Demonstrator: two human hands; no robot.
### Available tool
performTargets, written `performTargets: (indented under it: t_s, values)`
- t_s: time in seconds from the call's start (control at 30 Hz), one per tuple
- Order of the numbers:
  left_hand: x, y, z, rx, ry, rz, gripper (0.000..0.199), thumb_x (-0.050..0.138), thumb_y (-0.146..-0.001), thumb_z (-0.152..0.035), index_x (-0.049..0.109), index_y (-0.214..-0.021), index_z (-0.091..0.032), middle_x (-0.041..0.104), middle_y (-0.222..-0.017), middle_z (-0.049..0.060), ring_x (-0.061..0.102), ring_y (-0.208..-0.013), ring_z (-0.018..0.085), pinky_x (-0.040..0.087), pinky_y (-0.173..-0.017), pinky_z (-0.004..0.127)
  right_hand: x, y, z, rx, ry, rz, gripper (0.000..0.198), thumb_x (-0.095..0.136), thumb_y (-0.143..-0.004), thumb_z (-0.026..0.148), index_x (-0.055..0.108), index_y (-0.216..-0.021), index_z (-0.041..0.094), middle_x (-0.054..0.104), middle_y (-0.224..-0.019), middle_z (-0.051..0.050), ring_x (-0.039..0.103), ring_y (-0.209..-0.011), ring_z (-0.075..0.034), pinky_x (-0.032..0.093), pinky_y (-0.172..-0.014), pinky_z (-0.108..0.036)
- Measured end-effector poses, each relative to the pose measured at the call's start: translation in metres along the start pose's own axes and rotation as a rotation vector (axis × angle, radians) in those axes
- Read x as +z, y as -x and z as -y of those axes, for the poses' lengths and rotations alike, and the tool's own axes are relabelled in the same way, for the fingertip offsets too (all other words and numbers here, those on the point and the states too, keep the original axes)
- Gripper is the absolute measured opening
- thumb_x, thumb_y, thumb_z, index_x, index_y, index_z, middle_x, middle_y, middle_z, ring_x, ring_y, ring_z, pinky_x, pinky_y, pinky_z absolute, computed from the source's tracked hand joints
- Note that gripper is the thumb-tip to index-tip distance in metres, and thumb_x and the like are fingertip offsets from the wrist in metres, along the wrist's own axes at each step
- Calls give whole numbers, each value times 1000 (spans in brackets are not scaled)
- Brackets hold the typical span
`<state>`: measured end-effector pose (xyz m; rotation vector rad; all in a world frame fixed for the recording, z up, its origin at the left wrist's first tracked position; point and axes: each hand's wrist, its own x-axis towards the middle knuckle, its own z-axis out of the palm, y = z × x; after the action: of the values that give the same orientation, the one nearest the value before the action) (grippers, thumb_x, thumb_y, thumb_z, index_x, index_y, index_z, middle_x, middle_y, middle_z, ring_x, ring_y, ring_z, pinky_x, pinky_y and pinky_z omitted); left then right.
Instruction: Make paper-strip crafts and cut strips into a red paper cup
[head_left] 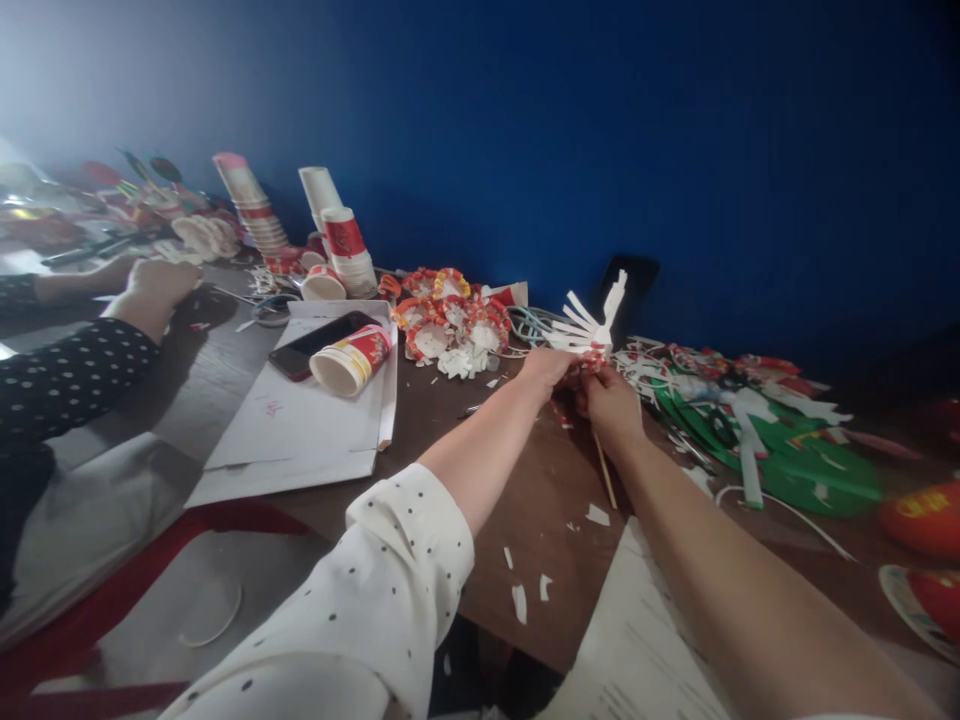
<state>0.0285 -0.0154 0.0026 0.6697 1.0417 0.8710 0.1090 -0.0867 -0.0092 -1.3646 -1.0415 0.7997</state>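
head view: the left hand [549, 368] and the right hand [613, 405] are close together over the brown table [525, 500]. between them is a cut paper cup [596, 335]. its white strips fan out above the hands, and its red and white bottom part is down at the fingers. both hands are pinching that low part, the left hand from one side and the right hand from the other. some fingertips are hidden, so i cannot tell just how each one sits. a thin stick [604, 470] pokes down below the hands, beside the right wrist. i cannot tell where its top ends.

white paper scraps [519, 603] lie on the table under the arms. near the right hand, a green sheet [840, 485] lies with bits of paper on top. a page with print [637, 635] is under the right arm. on the other side, a heap of red and white paper flowers [454, 320] sits near the left hand. past it, a white box [289, 440] has a dark phone [319, 345] and some paper cups [360, 360] lying on it. more cups stand in stacks [349, 250] near the blue wall [525, 130]. at the far left is another person's hand [161, 283], with a dark dotted sleeve [90, 370].
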Motion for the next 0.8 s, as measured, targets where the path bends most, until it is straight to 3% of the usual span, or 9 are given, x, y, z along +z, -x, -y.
performTargets:
  t_s: [0.27,0.8]
  values:
    - [0,5,-4,34,-84,5,17,72,-65,-13,57,-58,-14,53,-49,-1,49,-49,9,36,-46,20,0,-4,-1,114,-349,78,17,72,-66,26,56,-68,22,50,-52,5,35,-38,-5,23,-31,-16]
    - [-1,21,-15,-133,180,175,14,63,-75,-6,56,-65,-12,53,-50,-2,46,-41,4,38,-39,14,-6,-1,15,274,-632,261,25,76,-65,16,55,-80,18,55,-67,5,32,-41,1,24,-31,-5]
